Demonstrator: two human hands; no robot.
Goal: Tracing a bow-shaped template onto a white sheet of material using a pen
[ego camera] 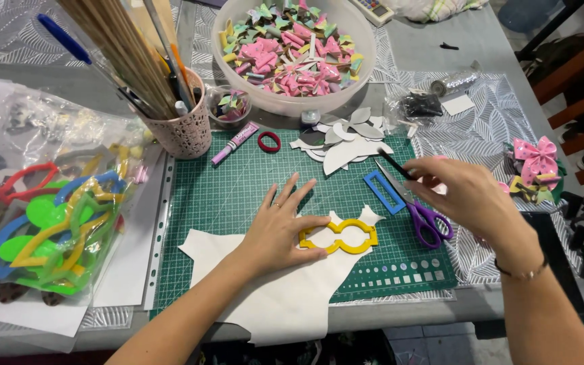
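Yellow template [338, 236]: open frame with a scalloped outline, flat on the white sheet [275, 290], near-centre of the green cutting mat [238, 182].
White sheet: irregular cut piece, lapping over the mat's near edge and hanging off the table's near side.
Left hand [275, 230]: palm down on the sheet, fingers spread, thumb and forefinger pressing the template's left end; nothing gripped, just pinning it flat.
Right hand [464, 192]: raised over the mat's right edge, fingers pinched on a thin black pen [393, 164] whose tip points far-left.
Purple scissors [422, 216]: on the mat just right of the template, blades pointing far-left, handles partly under the right hand.
Blue rectangular frame [384, 192]: beside the scissor blades, on the mat.
Grey-white cutouts [343, 138]: loose heap at the mat's far edge.
White bowl [366, 54]: far centre, filled with pink, green and yellow bows.
Pink lattice cup [187, 132]: far left of the mat, holding sticks and pens.
Red ring [269, 141] and pink tube [235, 142]: near the cup, on the mat.
Bag of coloured templates [42, 223]: left, off the mat.
Pink bow [537, 157]: far right, well apart.
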